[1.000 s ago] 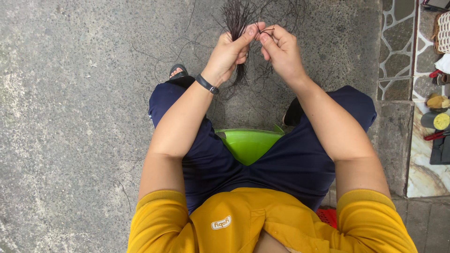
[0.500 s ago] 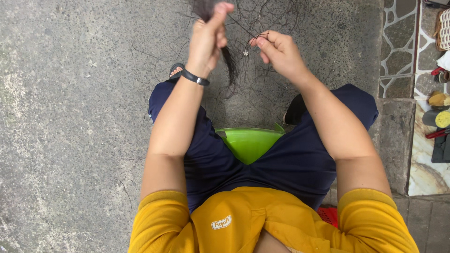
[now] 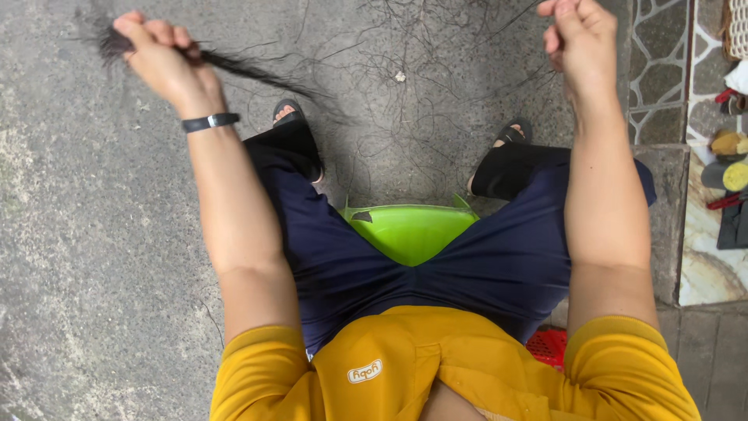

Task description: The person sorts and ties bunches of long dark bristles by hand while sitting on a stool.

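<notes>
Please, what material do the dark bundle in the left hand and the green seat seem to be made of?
The bundle in the left hand looks like hair or a similar fine fibre: thin dark strands that taper to a wispy end, matching the loose threads on the ground. The green seat looks like moulded plastic: smooth, evenly bright, slightly glossy.

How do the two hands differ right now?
The left hand grips a dark bundle of hair-like strands, which trails out on both sides of the fist; the right hand is closed, and any strand in it is too fine to tell. The left wrist wears a dark band; the right wrist is bare. Both are raised and spread wide over the concrete ground.
</notes>
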